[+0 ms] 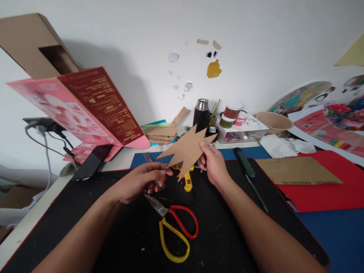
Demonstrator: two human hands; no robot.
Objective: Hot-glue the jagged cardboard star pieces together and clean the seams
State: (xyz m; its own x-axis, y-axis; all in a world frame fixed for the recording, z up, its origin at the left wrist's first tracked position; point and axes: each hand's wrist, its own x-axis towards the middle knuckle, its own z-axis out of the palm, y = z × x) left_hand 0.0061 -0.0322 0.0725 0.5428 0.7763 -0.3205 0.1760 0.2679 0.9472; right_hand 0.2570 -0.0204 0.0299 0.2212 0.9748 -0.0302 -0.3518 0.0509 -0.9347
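A spiky, star-like cardboard cutout (pixel 189 149) is held up above the black mat. My right hand (pixel 212 159) pinches its right side, thumb on the near face and the other fingers behind. Close to the lower left spike is my left hand (pixel 145 180), its fingers loosely bent and apart. The spike's tip overlaps those fingers; whether they touch is unclear. Below the hands lie scissors (pixel 163 212) with one red and one yellow handle, blades slightly apart. A yellow hot glue gun (pixel 187 181) lies partly hidden behind the cutout. A clear ruler (pixel 148 157) shows behind my left hand.
On the mat's right lie a dark green utility knife (pixel 245 162) and a black pen (pixel 257 195). A cardboard sheet (pixel 298 170) rests on red paper (pixel 327 197). A phone (pixel 93 161) and pink box (pixel 71 102) are left; a black thermos (pixel 201 113) and paint jars (pixel 227 119) stand behind.
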